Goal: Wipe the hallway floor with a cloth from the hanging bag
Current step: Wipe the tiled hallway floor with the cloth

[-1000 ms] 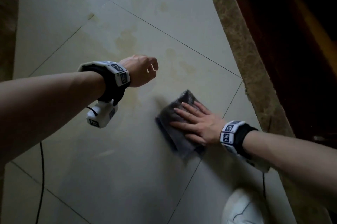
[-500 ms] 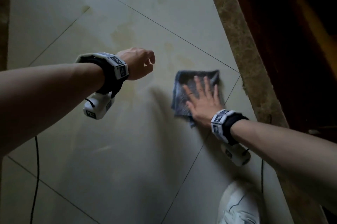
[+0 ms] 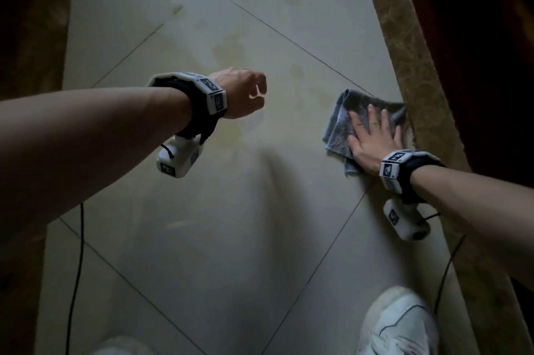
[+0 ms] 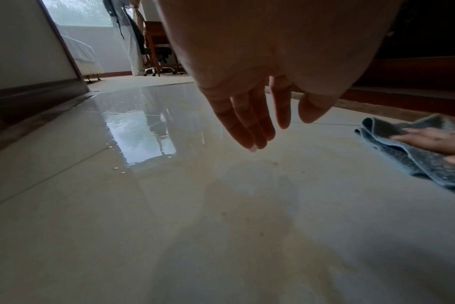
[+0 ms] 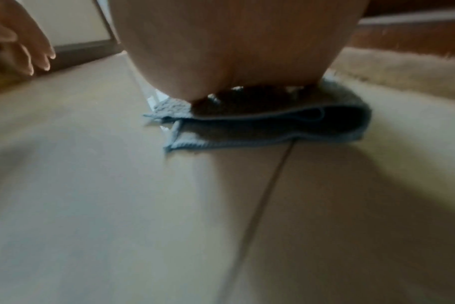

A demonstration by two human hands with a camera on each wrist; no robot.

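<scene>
A folded grey-blue cloth (image 3: pixel 339 120) lies on the cream tiled floor (image 3: pixel 202 239), close to the brown stone border. My right hand (image 3: pixel 372 135) lies flat on it with fingers straight and spread, pressing it down. The right wrist view shows the palm on top of the cloth (image 5: pixel 273 127), with the fingers hidden. My left hand (image 3: pixel 245 91) hovers over the floor to the left, apart from the cloth. In the left wrist view its fingers (image 4: pixel 249 123) hang relaxed and hold nothing. The cloth (image 4: pixel 416 162) lies off to their right.
Yellowish stains (image 3: pixel 228 48) mark the tiles ahead of my left hand. A brown stone border (image 3: pixel 410 65) and dark wood run along the right. A white shoe (image 3: pixel 398 325) is at the bottom right. A thin cable (image 3: pixel 75 268) hangs at the left. A doorway (image 4: pixel 133 41) opens ahead.
My right hand has slid the cloth forward and to the right, up against the stone border. The left hand has stayed hovering in about the same place.
</scene>
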